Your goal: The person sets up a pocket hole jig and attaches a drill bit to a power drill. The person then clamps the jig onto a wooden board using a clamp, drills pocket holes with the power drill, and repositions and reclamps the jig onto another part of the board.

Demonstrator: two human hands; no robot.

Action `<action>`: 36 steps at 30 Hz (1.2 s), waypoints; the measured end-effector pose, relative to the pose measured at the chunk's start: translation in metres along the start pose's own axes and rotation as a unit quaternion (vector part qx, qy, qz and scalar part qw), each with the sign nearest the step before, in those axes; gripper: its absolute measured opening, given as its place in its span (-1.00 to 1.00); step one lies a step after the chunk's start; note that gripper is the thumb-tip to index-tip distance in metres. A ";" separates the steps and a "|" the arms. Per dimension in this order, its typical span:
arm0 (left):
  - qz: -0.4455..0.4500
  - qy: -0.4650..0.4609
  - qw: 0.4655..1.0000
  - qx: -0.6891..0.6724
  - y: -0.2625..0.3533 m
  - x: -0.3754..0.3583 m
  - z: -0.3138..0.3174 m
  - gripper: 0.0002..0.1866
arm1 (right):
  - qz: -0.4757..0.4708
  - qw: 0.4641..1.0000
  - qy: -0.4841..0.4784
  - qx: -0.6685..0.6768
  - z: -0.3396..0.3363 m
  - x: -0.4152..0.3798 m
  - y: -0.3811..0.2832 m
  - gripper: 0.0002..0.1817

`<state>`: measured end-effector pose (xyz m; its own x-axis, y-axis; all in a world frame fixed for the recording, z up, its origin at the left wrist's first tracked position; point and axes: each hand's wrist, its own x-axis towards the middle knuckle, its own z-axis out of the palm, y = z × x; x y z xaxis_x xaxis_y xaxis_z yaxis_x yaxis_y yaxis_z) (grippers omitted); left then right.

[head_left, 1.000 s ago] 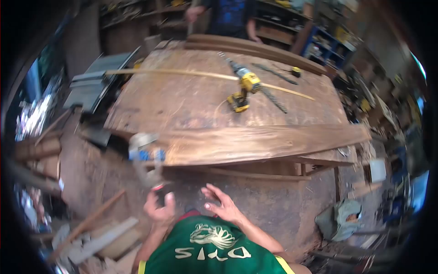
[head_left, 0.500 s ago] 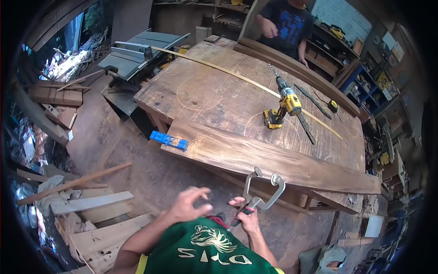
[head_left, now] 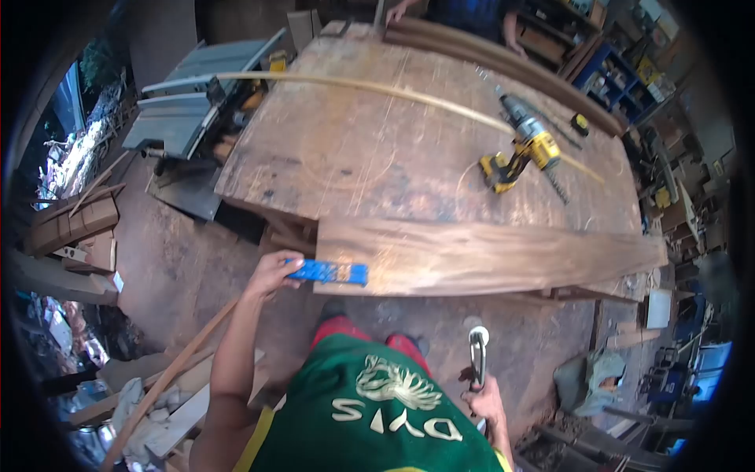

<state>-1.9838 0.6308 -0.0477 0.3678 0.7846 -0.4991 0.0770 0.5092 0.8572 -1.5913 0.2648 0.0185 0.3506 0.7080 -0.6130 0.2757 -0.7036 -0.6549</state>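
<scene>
My left hand (head_left: 273, 274) is closed on the outer end of a blue pocket-hole jig (head_left: 329, 271). The jig lies over the left end of a brown wooden board (head_left: 472, 256), with sawdust (head_left: 385, 271) beside it. My right hand (head_left: 485, 400) grips a metal locking C-clamp (head_left: 477, 354) by its handles, low and to the right of my body, apart from the board. The clamp is turned edge-on, so its jaw opening is hard to make out. Behind the board, a yellow and black cordless drill (head_left: 535, 141) stands on the workbench (head_left: 314, 157).
A thin wooden strip (head_left: 377, 89) crosses the bench. Dark beams (head_left: 503, 63) lie along its far edge, where another person's hand (head_left: 401, 11) rests. A tape measure (head_left: 580, 123) sits at right. A table saw (head_left: 177, 102) stands at left, and scrap wood (head_left: 185, 413) covers the floor lower left.
My left hand has moved from in front of my body to the jig and taken hold of it. The clamp has swung down and right in my right hand. The view has shifted.
</scene>
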 end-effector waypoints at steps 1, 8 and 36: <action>0.024 -0.004 1.000 0.007 0.002 0.003 -0.002 -0.61 | 0.026 0.999 0.011 -0.029 0.018 -0.002 -0.004 -0.52; 0.052 0.029 0.997 -0.057 0.013 0.063 -0.022 -0.64 | 0.087 0.995 -0.042 0.027 0.106 -0.018 -0.044 -0.51; 0.111 -0.008 0.844 -0.525 -0.028 -0.015 -0.152 -0.74 | -0.033 0.989 -0.019 -0.140 0.152 0.006 -0.028 -0.55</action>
<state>-2.1327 0.6583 -0.0835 0.2778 0.9015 -0.3319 -0.8563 0.3890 0.3398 -1.7326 0.2980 -0.0340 0.2918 0.7507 -0.5927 0.5353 -0.6417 -0.5492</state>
